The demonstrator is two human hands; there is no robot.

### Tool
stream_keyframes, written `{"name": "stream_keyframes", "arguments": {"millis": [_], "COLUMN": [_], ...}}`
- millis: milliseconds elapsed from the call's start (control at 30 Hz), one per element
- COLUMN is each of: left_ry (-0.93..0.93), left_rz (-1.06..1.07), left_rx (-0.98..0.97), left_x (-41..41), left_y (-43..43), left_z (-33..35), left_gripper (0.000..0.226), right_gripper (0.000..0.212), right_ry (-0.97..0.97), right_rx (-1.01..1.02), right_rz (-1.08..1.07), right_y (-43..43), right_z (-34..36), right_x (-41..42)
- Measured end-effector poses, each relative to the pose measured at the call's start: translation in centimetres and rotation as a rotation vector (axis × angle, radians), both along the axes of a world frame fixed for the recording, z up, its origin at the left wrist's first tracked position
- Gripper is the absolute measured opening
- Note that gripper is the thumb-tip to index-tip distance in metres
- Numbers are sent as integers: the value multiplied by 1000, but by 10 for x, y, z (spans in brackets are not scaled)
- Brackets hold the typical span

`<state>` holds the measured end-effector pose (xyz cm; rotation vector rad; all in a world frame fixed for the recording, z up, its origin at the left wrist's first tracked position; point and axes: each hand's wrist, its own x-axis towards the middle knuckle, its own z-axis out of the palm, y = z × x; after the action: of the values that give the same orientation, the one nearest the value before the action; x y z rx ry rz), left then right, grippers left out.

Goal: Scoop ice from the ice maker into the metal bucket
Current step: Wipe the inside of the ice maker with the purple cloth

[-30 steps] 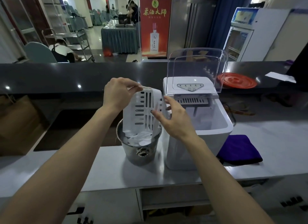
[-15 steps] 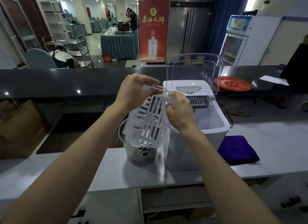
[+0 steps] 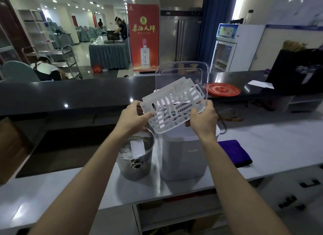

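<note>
White slotted basket (image 3: 174,105) hangs above the ice maker (image 3: 183,157), its long axis rising from left to right; left hand (image 3: 134,117) and right hand (image 3: 203,119) pinch its ends. Just left on the worktop (image 3: 262,147), the metal bucket (image 3: 129,168) holds ice (image 3: 125,153).

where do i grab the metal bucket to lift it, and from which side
Grip the metal bucket round its wall from the left or near side, or by the ring handle on its near face. It stands upright and the ice maker sits close on its right, leaving little room there. Left hand and right hand currently grip the slotted basket.
</note>
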<state>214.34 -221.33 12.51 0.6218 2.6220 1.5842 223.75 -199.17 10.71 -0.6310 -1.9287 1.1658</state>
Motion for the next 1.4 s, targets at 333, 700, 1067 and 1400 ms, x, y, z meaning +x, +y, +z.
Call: {"name": "stream_keyframes", "arguments": {"millis": [333, 700, 1067, 1400], "left_ry": [205, 170, 234, 117], "left_rz": [187, 325, 469, 403], "left_rx": [5, -194, -300, -123], "left_x": [3, 6, 12, 9], "left_y": [60, 105, 109, 106], "left_z": [0, -23, -56, -97], "left_gripper": [21, 23, 16, 42], "right_gripper": [58, 43, 23, 33], "right_ry": [-138, -403, -444, -358], "right_rx": [285, 424, 460, 281], "right_rz": [14, 261, 240, 258], "right_y": [67, 111, 137, 136], "right_z": [9, 0, -27, -68], "right_x": [35, 25, -2, -4]}}
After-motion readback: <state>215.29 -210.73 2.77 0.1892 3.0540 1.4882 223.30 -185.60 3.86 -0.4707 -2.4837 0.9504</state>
